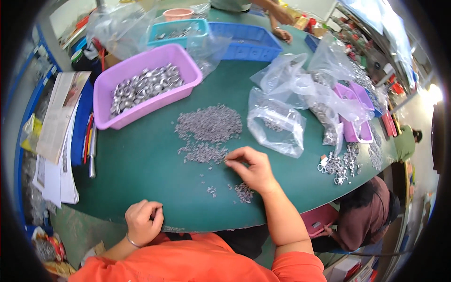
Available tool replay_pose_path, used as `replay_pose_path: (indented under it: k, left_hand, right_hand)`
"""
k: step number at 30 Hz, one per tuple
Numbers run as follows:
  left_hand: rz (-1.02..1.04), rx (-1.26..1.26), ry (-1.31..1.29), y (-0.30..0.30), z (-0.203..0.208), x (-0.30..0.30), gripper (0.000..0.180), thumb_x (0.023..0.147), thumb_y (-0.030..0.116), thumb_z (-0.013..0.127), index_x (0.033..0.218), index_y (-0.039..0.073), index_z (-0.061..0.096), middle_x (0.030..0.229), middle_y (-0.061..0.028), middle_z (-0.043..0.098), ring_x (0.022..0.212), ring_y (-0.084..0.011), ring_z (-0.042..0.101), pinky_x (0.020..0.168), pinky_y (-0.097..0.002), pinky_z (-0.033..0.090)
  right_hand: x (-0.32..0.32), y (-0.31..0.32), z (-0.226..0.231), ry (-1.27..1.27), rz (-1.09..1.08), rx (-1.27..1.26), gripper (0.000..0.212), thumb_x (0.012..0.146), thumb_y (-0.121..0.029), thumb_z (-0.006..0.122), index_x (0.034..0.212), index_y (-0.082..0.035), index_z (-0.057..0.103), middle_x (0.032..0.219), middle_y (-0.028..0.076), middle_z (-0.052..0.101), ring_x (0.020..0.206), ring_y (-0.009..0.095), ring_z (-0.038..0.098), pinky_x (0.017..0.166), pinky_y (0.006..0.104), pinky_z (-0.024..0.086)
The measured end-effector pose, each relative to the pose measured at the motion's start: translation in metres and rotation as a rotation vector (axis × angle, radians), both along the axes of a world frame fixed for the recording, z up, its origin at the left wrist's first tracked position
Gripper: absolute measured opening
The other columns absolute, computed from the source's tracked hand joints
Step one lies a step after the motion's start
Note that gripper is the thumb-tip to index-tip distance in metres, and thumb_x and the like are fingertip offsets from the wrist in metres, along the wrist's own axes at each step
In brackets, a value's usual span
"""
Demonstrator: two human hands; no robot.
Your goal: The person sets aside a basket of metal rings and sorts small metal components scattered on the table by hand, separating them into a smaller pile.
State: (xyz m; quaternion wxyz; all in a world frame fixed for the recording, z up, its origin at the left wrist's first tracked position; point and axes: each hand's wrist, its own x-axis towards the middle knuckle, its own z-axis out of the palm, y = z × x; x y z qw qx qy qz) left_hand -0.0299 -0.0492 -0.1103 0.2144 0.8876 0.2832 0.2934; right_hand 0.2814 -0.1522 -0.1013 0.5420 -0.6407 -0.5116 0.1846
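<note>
- While the left hand [143, 222] lies loosely curled at the table edge, nothing visible in it, it would do well to stay clear of the pieces.
- Right hand [253, 170]: thumb and forefinger nearly meet beside the large grey pile [209, 124]; I cannot tell whether they grip a piece. A light pinch at the pile's loose edge should suit such tiny parts.
- Grey pieces, too many to count: one small heap [244, 192], one smaller cluster [212, 191], one large pile.
- Beyond: one big purple tub [103, 104], one blue crate [251, 52], one turquoise tub [165, 42].
</note>
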Motion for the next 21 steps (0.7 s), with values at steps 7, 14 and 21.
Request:
replay_pose_path:
  k: [7, 14, 21]
  left_hand:
    - [0.012, -0.025, 0.005, 0.0026, -0.0001, -0.0005, 0.011, 0.075, 0.000, 0.072, 0.081, 0.007, 0.066, 0.062, -0.0052, 0.053, 0.054, -0.0256, 0.054, 0.052, -0.0369, 0.042]
    - [-0.008, -0.009, -0.006, 0.0032, 0.0013, -0.0011, 0.012, 0.076, -0.001, 0.072, 0.084, 0.006, 0.066, 0.062, -0.0048, 0.053, 0.053, -0.0241, 0.055, 0.051, -0.0357, 0.041]
    - [-0.003, -0.020, -0.007, 0.0022, 0.0008, -0.0022, 0.013, 0.076, -0.001, 0.072, 0.084, 0.007, 0.066, 0.063, -0.0052, 0.053, 0.053, -0.0243, 0.054, 0.051, -0.0359, 0.041]
  right_hand:
    - [0.0030, 0.0014, -0.0087, 0.314, 0.092, 0.027, 0.012, 0.088, 0.012, 0.066, 0.094, 0.003, 0.060, 0.099, 0.014, 0.074, 0.091, 0.017, 0.072, 0.083, 0.0296, 0.060]
    - [0.0020, 0.0026, -0.0075, 0.321, 0.127, 0.053, 0.014, 0.087, 0.014, 0.064, 0.089, 0.002, 0.057, 0.095, 0.014, 0.073, 0.097, 0.020, 0.073, 0.084, 0.0306, 0.061]
    - [0.0001, 0.0022, -0.0056, 0.284, 0.130, 0.040, 0.014, 0.086, 0.015, 0.062, 0.088, 0.002, 0.057, 0.093, 0.015, 0.074, 0.097, 0.021, 0.074, 0.083, 0.0312, 0.061]
